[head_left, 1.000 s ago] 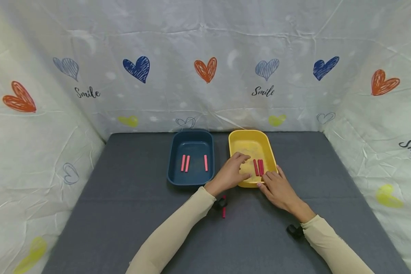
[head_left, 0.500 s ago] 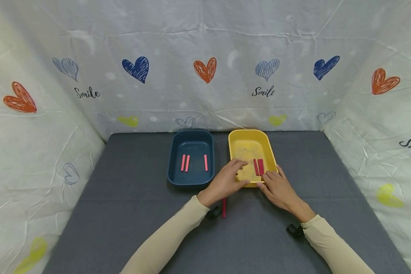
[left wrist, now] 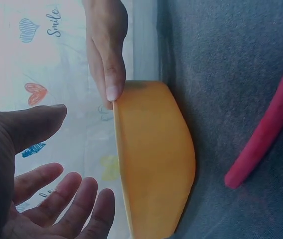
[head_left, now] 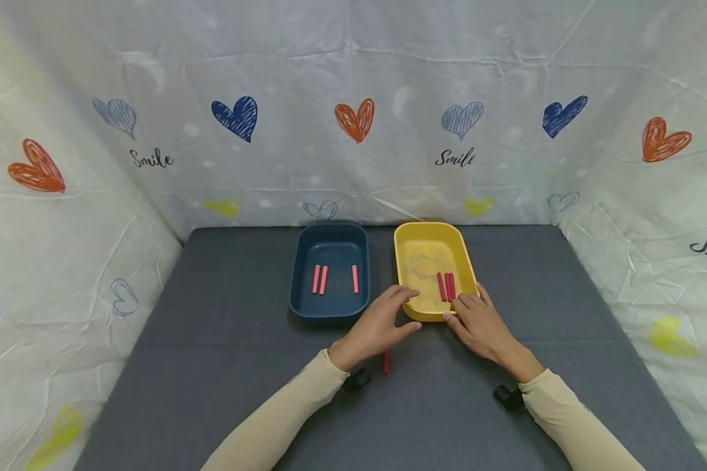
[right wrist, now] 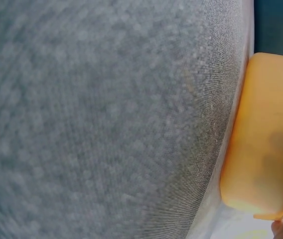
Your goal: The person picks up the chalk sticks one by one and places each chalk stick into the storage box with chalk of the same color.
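My right hand (head_left: 480, 327) grips the near right corner of the yellow tray (head_left: 427, 230), thumb outside the rim and fingers over it. Several dark red chalk-like sticks (head_left: 441, 287) lie side by side inside, near that hand. At the tray's near left corner, my left hand (head_left: 377, 325) holds nothing, thumb and fingers spread apart in the left wrist view. A loose red stick (left wrist: 265, 129) lies on the cloth in front of the tray, partly hidden by the left hand in the head view. The right wrist view catches just a bit of the right hand by the tray.
Left of the yellow tray stands a dark blue tray (head_left: 298, 261) holding three lighter pink sticks (head_left: 323, 280). Both are near the back edge of the table with its dark grey cloth (head_left: 230, 327). White fabric printed with hearts (head_left: 306, 78) hangs behind and at both sides.
My left hand has drawn back from inside the yellow tray, toward me and to the left. The right hand has stayed on the tray's corner, and the sticks have not moved.
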A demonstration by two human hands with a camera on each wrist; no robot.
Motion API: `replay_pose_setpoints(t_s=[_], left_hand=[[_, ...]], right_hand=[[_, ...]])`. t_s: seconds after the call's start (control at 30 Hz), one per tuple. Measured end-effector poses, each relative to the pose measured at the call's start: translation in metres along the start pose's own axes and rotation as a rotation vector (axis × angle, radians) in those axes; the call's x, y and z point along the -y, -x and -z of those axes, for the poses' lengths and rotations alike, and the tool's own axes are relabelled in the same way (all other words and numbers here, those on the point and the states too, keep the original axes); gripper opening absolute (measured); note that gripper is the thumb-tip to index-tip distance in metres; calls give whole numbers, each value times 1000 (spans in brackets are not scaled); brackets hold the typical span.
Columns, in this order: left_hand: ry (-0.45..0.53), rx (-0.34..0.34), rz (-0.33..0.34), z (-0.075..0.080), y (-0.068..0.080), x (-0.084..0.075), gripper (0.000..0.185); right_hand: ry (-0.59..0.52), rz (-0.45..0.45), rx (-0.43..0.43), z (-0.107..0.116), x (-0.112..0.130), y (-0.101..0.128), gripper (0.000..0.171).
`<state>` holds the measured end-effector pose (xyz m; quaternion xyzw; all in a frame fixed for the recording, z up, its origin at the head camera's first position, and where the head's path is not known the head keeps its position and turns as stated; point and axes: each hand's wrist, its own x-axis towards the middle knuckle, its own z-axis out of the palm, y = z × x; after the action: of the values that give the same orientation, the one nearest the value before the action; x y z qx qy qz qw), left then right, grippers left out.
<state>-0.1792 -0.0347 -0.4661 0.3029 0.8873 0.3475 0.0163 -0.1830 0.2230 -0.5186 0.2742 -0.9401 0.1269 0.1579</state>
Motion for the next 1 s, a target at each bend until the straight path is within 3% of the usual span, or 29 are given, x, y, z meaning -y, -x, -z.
replay_pose_setpoints(t_s=[0.27,0.6,1.0], left_hand=[[-39,44,18,-3,11,0,61],[-93,85,48,-6,30,12,60],[-168,124,77,-13,47,25,80]], right_hand=[[5,1,0,-2,-1,1,20],[-4,11,-18,-2,-2,0,20],[-8,9,-16,-3,-3,1,20]])
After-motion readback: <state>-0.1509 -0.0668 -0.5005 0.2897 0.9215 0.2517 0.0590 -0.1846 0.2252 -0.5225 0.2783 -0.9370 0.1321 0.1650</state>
